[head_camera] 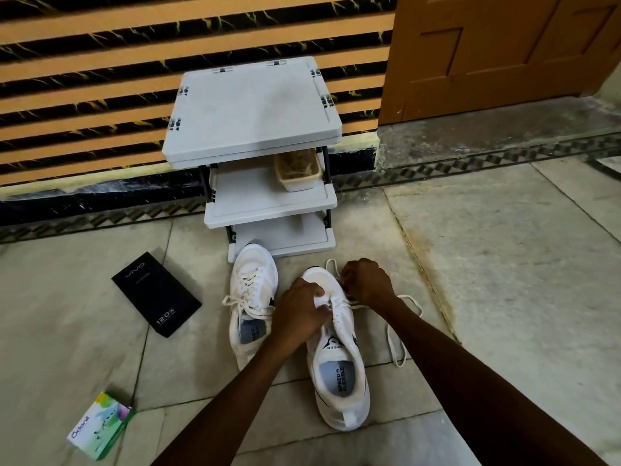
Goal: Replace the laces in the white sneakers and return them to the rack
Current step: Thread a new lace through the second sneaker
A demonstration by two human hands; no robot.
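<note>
Two white sneakers stand on the floor tiles in front of the grey rack (268,200). The left sneaker (252,290) is laced, its lace ends loose. My left hand (300,309) grips the upper of the right sneaker (339,364) near its eyelets. My right hand (366,280) pinches the white lace (396,341) at the shoe's front right side. The rest of this lace trails in loops over the floor to the right and behind the toe.
A beige tub (297,171) sits on the rack's middle shelf. A black phone box (156,294) lies on the floor to the left, a small green and white carton (100,425) nearer me. A striped wall and a brown door (504,52) stand behind.
</note>
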